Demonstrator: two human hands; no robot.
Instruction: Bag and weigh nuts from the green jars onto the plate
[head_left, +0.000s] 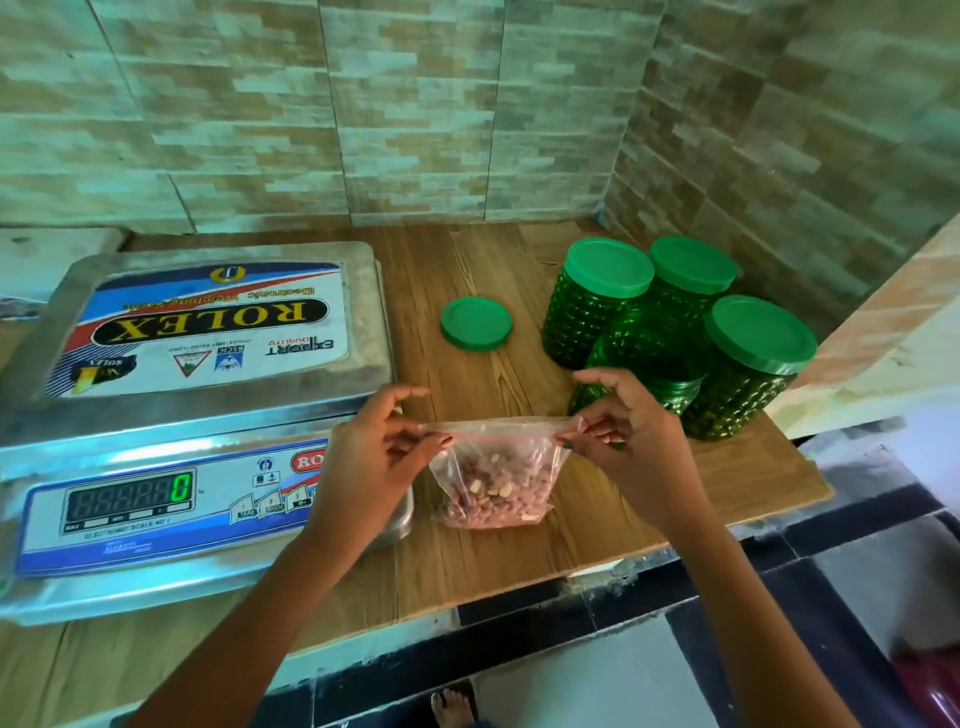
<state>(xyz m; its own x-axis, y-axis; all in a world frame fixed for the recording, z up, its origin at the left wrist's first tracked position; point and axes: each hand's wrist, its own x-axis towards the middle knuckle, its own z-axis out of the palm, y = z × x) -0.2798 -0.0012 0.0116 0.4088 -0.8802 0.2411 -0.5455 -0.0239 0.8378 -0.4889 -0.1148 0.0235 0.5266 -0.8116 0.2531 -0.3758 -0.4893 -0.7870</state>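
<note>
A small clear zip bag (496, 480) holding reddish nuts hangs just above the wooden counter (519, 561). My left hand (374, 457) pinches its top left corner and my right hand (623, 431) pinches its top right corner, along the red zip line. Behind my right hand stands an open green jar (644, 358) with no lid. Three more green jars with lids on (597, 296) (691, 275) (748, 364) cluster around it. A loose green lid (475, 323) lies flat on the counter. The scale's steel plate (218, 322) is bare, and its display (130, 501) reads 0.
The electronic scale (171, 499) fills the counter's left half. Tiled walls (415, 114) close the back and right sides. The counter's front edge (467, 618) drops to a dark-and-light floor, where a bare foot (452, 709) shows.
</note>
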